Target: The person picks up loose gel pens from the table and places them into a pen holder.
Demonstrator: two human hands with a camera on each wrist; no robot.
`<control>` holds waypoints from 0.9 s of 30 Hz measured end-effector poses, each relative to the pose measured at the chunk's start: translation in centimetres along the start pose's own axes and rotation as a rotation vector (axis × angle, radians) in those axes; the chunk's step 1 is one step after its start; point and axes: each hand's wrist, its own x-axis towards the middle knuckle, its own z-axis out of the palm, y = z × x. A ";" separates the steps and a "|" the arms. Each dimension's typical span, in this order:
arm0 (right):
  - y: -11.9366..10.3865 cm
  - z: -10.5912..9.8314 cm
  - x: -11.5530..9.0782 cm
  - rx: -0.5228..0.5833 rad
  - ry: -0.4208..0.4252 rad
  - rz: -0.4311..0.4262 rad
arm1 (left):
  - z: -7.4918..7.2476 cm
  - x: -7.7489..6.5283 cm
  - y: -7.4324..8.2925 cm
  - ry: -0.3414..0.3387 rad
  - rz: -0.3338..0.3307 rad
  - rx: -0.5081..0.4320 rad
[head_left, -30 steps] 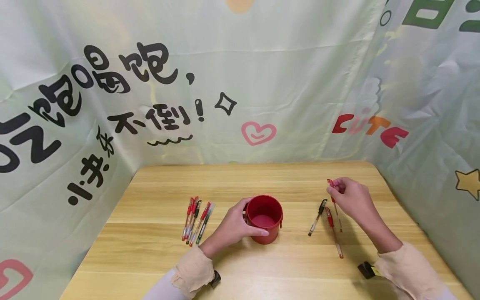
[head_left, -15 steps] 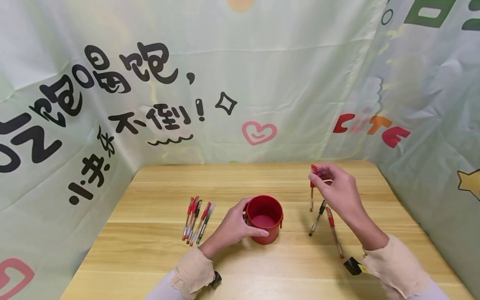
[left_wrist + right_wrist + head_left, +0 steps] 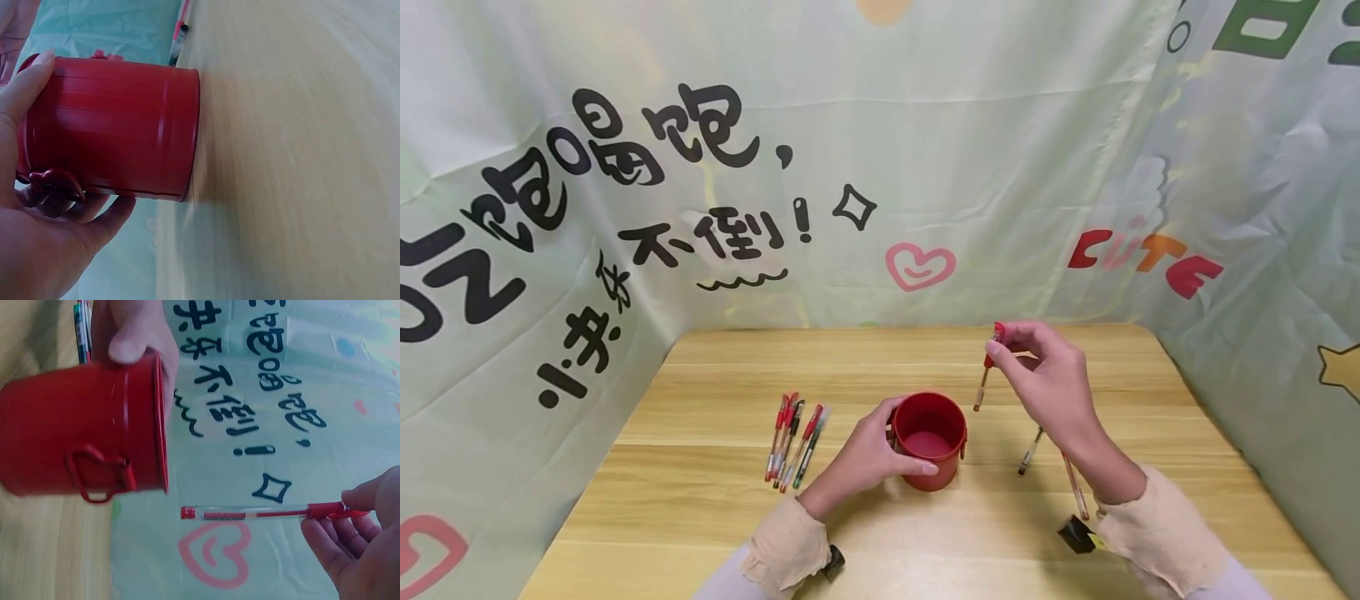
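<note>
A red metal bucket [image 3: 928, 450] with small side handles stands upright on the table, and nothing shows inside it. My left hand [image 3: 874, 448] grips it from the left, thumb across the near side and fingers behind, as the left wrist view also shows. Up and to the right of the bucket, my right hand [image 3: 1048, 379] pinches a red-capped gel pen [image 3: 987, 367] by its cap. The clear barrel hangs down, tip end toward the bucket but apart from it. In the right wrist view the pen [image 3: 250, 513] shows whole, beyond the bucket's rim.
Several red, black and green pens [image 3: 793, 442] lie in a bunch left of the bucket. Two more lie under the right forearm, a black-capped pen [image 3: 1031, 452] and a red pen [image 3: 1075, 487], both partly hidden. Printed cloth [image 3: 1000, 167] hangs behind the table.
My right hand has lifted the red pen off the right side of the table and carried it left toward the bucket. The left hand and bucket have stayed in place.
</note>
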 end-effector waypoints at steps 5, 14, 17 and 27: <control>-0.2 1.5 -0.4 0.042 -0.055 -0.021 | 0.0 0.0 0.1 0.002 -0.017 0.004; 0.2 3.6 -1.6 0.014 -0.154 -0.053 | 0.4 -0.3 0.5 0.013 -0.069 -0.035; 0.7 4.1 -2.0 0.011 -0.189 -0.047 | 0.5 -0.3 0.5 0.013 -0.060 -0.029; 1.6 6.4 -3.5 -0.001 -0.330 -0.108 | 0.3 -0.6 0.3 0.010 -0.055 -0.023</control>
